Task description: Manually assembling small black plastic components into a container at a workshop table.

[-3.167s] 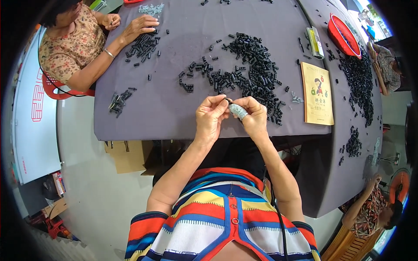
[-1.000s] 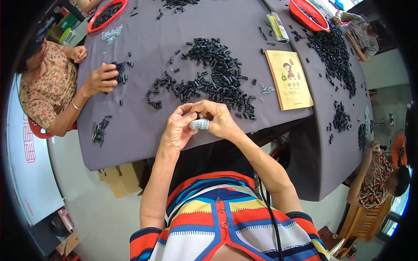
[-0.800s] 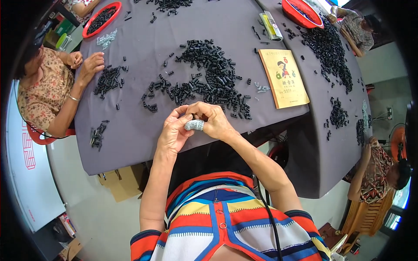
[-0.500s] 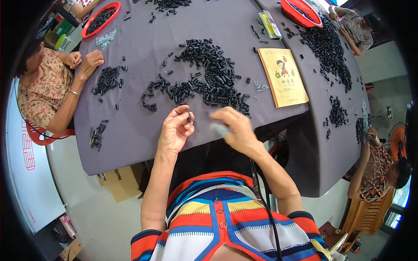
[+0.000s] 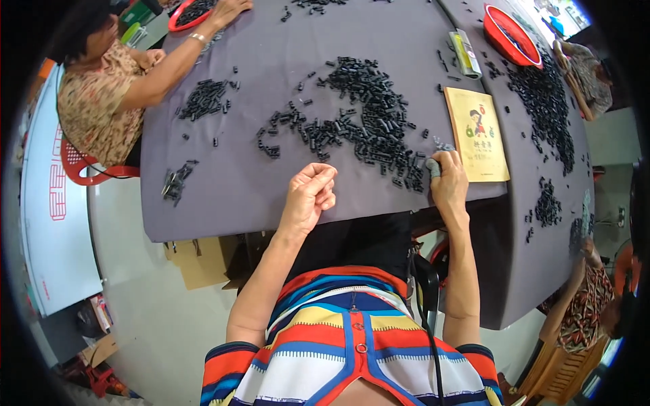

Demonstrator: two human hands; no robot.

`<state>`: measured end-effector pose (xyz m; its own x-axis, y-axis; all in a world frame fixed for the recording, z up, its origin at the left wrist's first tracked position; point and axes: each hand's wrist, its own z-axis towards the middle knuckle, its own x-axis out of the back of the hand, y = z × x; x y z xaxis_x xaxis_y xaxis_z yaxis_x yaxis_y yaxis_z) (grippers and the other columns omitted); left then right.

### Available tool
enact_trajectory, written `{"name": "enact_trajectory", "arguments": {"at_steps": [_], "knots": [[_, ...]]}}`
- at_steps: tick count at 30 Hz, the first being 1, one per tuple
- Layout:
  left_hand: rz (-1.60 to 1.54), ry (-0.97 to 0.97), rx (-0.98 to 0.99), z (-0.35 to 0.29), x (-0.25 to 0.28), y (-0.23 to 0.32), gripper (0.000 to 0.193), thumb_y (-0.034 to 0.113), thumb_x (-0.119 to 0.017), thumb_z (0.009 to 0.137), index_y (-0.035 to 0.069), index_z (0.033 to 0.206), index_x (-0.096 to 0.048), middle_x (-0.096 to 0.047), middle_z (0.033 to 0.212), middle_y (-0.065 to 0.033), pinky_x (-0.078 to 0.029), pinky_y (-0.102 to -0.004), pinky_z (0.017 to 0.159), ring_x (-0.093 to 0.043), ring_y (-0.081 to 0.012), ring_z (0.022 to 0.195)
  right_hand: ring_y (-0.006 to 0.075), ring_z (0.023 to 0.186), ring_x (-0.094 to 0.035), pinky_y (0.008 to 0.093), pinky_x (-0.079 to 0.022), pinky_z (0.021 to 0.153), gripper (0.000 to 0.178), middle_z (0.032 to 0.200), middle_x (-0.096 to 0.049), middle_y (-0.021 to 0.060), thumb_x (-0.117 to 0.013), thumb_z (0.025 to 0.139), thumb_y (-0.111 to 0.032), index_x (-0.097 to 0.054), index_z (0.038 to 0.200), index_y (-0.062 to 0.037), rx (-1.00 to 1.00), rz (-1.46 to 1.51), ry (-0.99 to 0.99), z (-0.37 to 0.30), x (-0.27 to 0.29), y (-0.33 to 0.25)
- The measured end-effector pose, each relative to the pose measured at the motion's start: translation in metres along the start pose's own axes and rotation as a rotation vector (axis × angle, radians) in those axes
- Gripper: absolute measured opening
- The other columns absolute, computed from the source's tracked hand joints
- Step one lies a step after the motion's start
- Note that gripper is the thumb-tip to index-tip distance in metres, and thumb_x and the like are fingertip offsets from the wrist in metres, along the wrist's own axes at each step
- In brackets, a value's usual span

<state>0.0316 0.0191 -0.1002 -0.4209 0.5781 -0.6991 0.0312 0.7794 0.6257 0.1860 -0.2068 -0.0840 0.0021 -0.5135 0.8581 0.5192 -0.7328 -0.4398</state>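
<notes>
My left hand is closed in a pinch above the table's near edge. Its fingers hide the small black plastic part that showed between them half a second ago. Farther right, my right hand reaches down with bunched fingers at a few small silvery metal pieces beside the booklet. A grey cover wraps its thumb. What those fingertips hold, if anything, is hidden. Between and beyond my hands spreads a large heap of short black cylindrical parts, its near right end close to my right hand.
Right of my right hand lies a yellow booklet, with a clear-and-yellow package behind it. Small black piles lie at left. A red basket stands far right. A co-worker reaches across the far left.
My right hand has moved right, down to the silvery pieces by the booklet. My left hand stays pinched. The view has shifted left; the left co-worker's arm now stretches farther over the table.
</notes>
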Motion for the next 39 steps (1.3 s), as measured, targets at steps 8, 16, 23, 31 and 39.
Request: {"name": "enact_trajectory", "arguments": {"at_steps": [8, 16, 23, 31, 39], "knots": [[0.339, 0.178, -0.185, -0.007, 0.010, 0.020, 0.008, 0.011, -0.053, 0.091, 0.004, 0.092, -0.057, -0.058, 0.070, -0.0027, -0.035, -0.0173, 0.039, -0.046, -0.0040, 0.048, 0.0376, 0.085, -0.052, 0.0392, -0.043, 0.074, 0.032, 0.089, -0.052, 0.0165, -0.042, 0.064, 0.015, -0.052, 0.091, -0.0006, 0.058, 0.207, 0.098, -0.008, 0.003, -0.003], [0.974, 0.264, -0.506, 0.009, 0.001, 0.022, 0.009, 0.008, -0.056, 0.086, 0.002, 0.091, -0.060, -0.055, 0.067, 0.0018, -0.041, -0.0219, 0.056, -0.047, -0.0047, 0.060, 0.0289, 0.073, -0.058, 0.0324, -0.047, 0.066, 0.018, 0.081, -0.056, 0.0143, -0.055, 0.075, 0.009, -0.053, 0.090, -0.0019, 0.145, 0.604, -0.066, -0.025, -0.017, -0.073], [1.411, 0.270, -0.629, 0.023, -0.028, 0.020, 0.016, 0.008, -0.066, 0.075, 0.008, 0.090, -0.061, -0.056, 0.079, -0.0066, -0.046, -0.0350, 0.059, -0.058, -0.0231, 0.066, 0.0326, 0.072, -0.056, 0.0356, -0.045, 0.064, 0.022, 0.082, -0.055, 0.0141, -0.055, 0.070, 0.010, -0.052, 0.089, -0.0004, 0.224, 0.643, -0.120, -0.027, -0.049, -0.087], [1.695, 0.278, -0.697, 0.040, -0.027, 0.016, 0.011, 0.011, -0.065, 0.076, 0.010, 0.087, -0.062, -0.054, 0.078, -0.0067, -0.047, -0.0377, 0.061, -0.058, -0.0259, 0.070, 0.0284, 0.070, -0.057, 0.0322, -0.045, 0.064, 0.018, 0.079, -0.057, 0.0126, -0.055, 0.072, 0.010, -0.053, 0.086, -0.0004, 0.201, 0.637, -0.109, -0.028, -0.052, -0.089], [1.311, 0.186, -0.710, 0.034, -0.020, 0.013, 0.007, 0.004, -0.062, 0.079, 0.003, 0.085, -0.058, -0.054, 0.079, -0.0044, -0.044, -0.0307, 0.058, -0.054, -0.0168, 0.065, 0.0313, 0.073, -0.058, 0.0335, -0.046, 0.064, 0.022, 0.081, -0.057, 0.0140, -0.055, 0.071, 0.010, -0.054, 0.090, -0.0007, 0.186, 0.664, -0.107, -0.025, -0.050, -0.086]]}}
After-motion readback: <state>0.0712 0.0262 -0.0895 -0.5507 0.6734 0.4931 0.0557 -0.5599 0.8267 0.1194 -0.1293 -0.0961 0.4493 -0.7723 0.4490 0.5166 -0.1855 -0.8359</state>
